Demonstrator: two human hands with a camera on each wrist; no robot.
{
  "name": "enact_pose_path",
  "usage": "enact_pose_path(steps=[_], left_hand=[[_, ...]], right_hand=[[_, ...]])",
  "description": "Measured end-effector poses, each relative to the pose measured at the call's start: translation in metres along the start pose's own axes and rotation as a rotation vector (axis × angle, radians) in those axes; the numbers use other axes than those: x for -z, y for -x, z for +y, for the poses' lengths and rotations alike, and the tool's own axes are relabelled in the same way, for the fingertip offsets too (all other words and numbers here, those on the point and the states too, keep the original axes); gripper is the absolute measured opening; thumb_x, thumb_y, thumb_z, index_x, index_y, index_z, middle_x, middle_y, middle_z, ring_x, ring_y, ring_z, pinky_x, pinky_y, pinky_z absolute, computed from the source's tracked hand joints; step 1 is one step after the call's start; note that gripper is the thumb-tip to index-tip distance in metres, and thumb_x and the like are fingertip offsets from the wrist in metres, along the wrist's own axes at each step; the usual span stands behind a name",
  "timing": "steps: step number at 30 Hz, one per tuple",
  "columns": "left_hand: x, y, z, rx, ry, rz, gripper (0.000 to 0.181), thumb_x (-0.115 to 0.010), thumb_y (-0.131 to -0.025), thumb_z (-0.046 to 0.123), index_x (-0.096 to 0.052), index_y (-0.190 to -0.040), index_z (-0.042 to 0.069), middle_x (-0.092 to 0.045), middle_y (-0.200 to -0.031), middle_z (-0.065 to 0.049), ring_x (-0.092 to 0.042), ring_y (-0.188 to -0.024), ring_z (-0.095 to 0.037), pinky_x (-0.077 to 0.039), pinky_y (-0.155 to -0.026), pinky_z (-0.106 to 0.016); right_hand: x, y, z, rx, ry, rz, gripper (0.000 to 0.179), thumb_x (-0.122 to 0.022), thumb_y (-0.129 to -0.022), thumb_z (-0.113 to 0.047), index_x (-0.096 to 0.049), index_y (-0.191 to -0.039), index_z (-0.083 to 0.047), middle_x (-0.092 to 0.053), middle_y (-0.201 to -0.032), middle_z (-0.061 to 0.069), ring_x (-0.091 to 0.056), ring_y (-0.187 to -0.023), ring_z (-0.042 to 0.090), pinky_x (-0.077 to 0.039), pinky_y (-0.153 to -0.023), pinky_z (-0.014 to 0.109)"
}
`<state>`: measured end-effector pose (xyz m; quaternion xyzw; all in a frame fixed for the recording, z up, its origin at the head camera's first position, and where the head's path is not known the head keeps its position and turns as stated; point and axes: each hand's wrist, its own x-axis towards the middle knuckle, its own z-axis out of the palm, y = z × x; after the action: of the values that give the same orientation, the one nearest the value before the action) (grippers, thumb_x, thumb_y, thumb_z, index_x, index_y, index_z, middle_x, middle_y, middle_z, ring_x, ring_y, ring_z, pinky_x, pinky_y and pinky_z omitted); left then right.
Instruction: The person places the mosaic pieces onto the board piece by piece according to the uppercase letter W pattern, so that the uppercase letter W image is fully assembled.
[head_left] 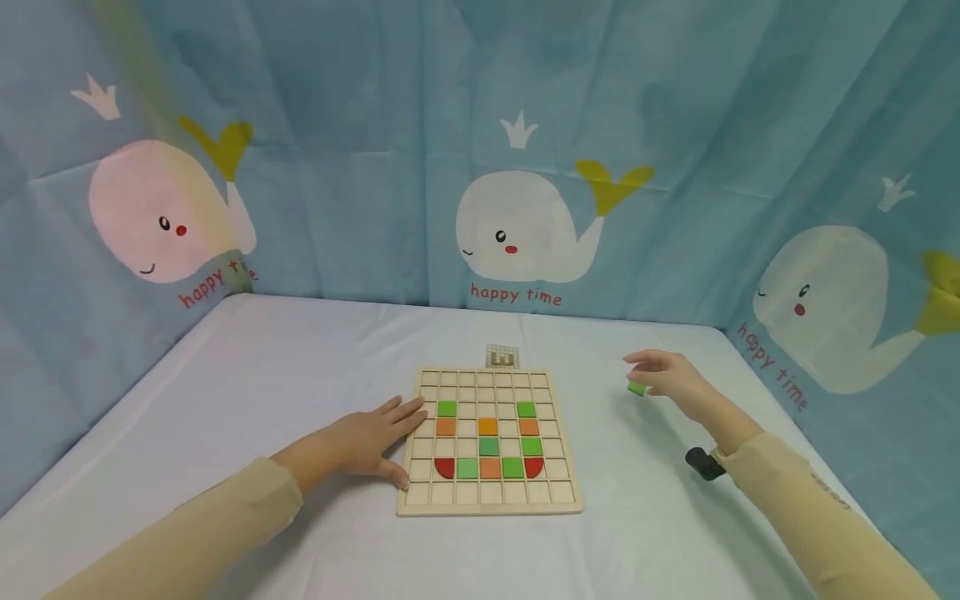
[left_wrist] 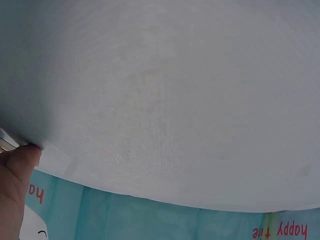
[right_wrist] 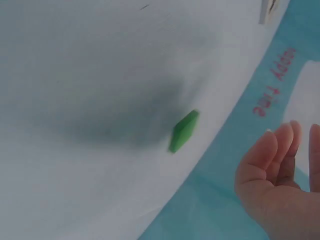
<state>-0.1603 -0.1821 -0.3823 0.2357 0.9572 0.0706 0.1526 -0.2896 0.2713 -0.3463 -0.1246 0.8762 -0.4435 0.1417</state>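
My left hand rests with spread fingers on the left edge of a wooden grid board. In the left wrist view only part of that hand shows, at the lower left. Green, orange and red tiles sit in several of the board's cells, among them a yellow-orange tile near the middle. To the right of the board, my right hand is above the table, its fingers loosely bent. A green tile shows just below it. In the right wrist view that tile is apart from the fingers.
A small card with a printed grid lies at the board's far edge. A white cloth covers the table. Blue curtains with whale prints stand behind and at both sides. A black device is at my right wrist.
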Motion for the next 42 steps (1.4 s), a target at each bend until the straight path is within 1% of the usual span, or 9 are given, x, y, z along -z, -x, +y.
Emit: enact_pose_path(steps=[5,8,12,17,21,25,29,36,42], left_hand=[[-0.001,0.002,-0.002,-0.007,0.011,0.01,0.106,-0.065,-0.075,0.068,-0.029,-0.153,0.007,-0.018,-0.161,-0.01,-0.018,-0.144,-0.04,-0.041,-0.099,-0.055],[-0.002,0.003,-0.002,-0.018,0.009,0.015,0.105,-0.064,-0.075,0.068,-0.029,-0.153,0.006,-0.018,-0.16,-0.011,-0.019,-0.144,-0.041,-0.041,-0.099,-0.056],[-0.001,0.002,-0.002,-0.02,0.012,0.015,0.105,-0.064,-0.076,0.068,-0.028,-0.153,0.006,-0.018,-0.161,-0.011,-0.018,-0.144,-0.041,-0.041,-0.099,-0.055],[-0.001,0.001,-0.001,-0.019,0.016,0.009,0.106,-0.065,-0.075,0.068,-0.028,-0.153,0.006,-0.017,-0.161,-0.011,-0.017,-0.144,-0.04,-0.04,-0.1,-0.055],[-0.003,0.0,-0.002,-0.019,0.007,0.014,0.106,-0.064,-0.075,0.069,-0.028,-0.153,0.005,-0.018,-0.16,-0.011,-0.018,-0.144,-0.041,-0.041,-0.099,-0.055],[-0.003,0.0,-0.003,-0.017,-0.011,0.018,0.107,-0.063,-0.075,0.07,-0.028,-0.153,0.006,-0.018,-0.16,-0.011,-0.019,-0.144,-0.04,-0.042,-0.098,-0.054],[-0.003,0.001,-0.003,-0.011,-0.007,0.015,0.107,-0.064,-0.074,0.07,-0.029,-0.153,0.006,-0.018,-0.16,-0.011,-0.018,-0.144,-0.041,-0.042,-0.098,-0.054],[-0.003,0.001,-0.005,-0.009,-0.013,0.013,0.108,-0.064,-0.074,0.07,-0.029,-0.153,0.006,-0.019,-0.16,-0.011,-0.019,-0.144,-0.041,-0.042,-0.099,-0.055],[-0.002,0.0,-0.002,-0.016,-0.011,0.014,0.107,-0.064,-0.074,0.07,-0.029,-0.153,0.006,-0.019,-0.16,-0.011,-0.02,-0.143,-0.041,-0.042,-0.098,-0.055]], right_hand=[[0.008,-0.007,0.011,-0.034,0.031,-0.006,0.055,-0.063,-0.096,-0.02,-0.043,-0.141,0.006,-0.052,-0.124,0.025,-0.052,-0.11,0.035,-0.04,-0.098,0.056],[0.013,-0.01,0.018,-0.042,0.064,-0.036,0.057,-0.064,-0.095,-0.021,-0.043,-0.142,0.004,-0.048,-0.126,0.028,-0.05,-0.111,0.037,-0.04,-0.098,0.056],[0.021,-0.014,0.031,-0.053,0.115,-0.113,0.062,-0.066,-0.094,-0.022,-0.04,-0.144,0.002,-0.042,-0.133,0.033,-0.048,-0.115,0.041,-0.042,-0.095,0.055],[0.032,-0.019,0.048,-0.081,0.147,-0.227,0.068,-0.066,-0.093,-0.025,-0.035,-0.148,0.001,-0.047,-0.13,0.029,-0.051,-0.116,0.037,-0.043,-0.095,0.054],[0.036,-0.023,0.052,-0.075,0.183,-0.27,0.068,-0.068,-0.092,-0.023,-0.037,-0.147,0.0,-0.052,-0.118,0.02,-0.052,-0.1,0.029,-0.046,-0.085,0.044],[0.034,-0.027,0.05,-0.073,0.228,-0.26,0.066,-0.072,-0.089,-0.02,-0.042,-0.145,-0.001,-0.052,-0.105,0.011,-0.045,-0.083,0.021,-0.041,-0.071,0.034],[0.031,-0.03,0.045,-0.079,0.269,-0.24,0.066,-0.073,-0.088,-0.017,-0.043,-0.143,0.0,-0.052,-0.1,0.011,-0.045,-0.08,0.021,-0.039,-0.069,0.033],[0.024,-0.038,0.041,-0.123,0.288,-0.213,0.055,-0.074,-0.087,-0.013,-0.05,-0.133,0.002,-0.045,-0.116,0.033,-0.042,-0.063,0.017,-0.041,-0.067,0.033],[0.026,-0.039,0.045,-0.118,0.336,-0.18,0.047,-0.075,-0.086,-0.014,-0.054,-0.125,0.001,-0.041,-0.126,0.041,-0.049,-0.095,0.035,-0.045,-0.08,0.043]])
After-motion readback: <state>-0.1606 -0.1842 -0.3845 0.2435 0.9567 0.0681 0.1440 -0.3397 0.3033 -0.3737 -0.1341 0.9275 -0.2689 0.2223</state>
